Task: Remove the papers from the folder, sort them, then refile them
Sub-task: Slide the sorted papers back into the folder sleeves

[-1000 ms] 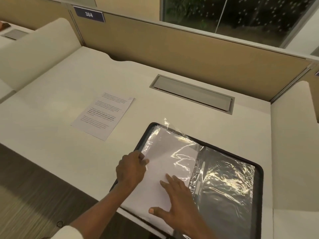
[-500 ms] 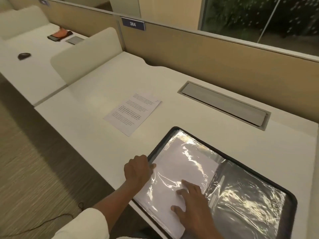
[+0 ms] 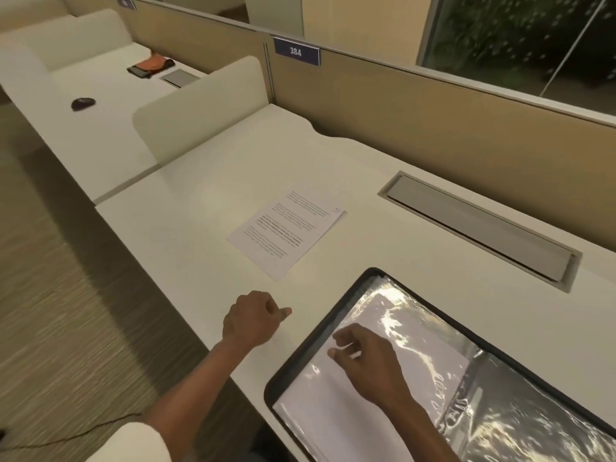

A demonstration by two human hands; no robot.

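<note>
A black-edged folder (image 3: 318,331) lies open at the desk's front right, its clear plastic sleeves glinting. The left sleeve holds a white paper (image 3: 333,415); the right sleeve (image 3: 533,415) looks dark. My right hand (image 3: 366,361) rests on the left sleeve near its left edge, fingers curled, thumb close to the forefinger; I cannot see whether it pinches the sleeve or the paper. My left hand (image 3: 251,320) sits on the bare desk just left of the folder, loosely curled, holding nothing. One printed sheet (image 3: 286,233) lies flat on the desk beyond it.
A grey cable-tray lid (image 3: 480,228) is set into the desk behind the folder. A tan divider with a tag reading 384 (image 3: 296,51) bounds the back, and a white side screen (image 3: 200,105) the left. The neighbouring desk holds a mouse (image 3: 83,103) and an orange item (image 3: 151,66).
My left hand has come off the folder's edge onto the desk. My right hand has slid toward the left sleeve's edge and curled its fingers. The view has swung left.
</note>
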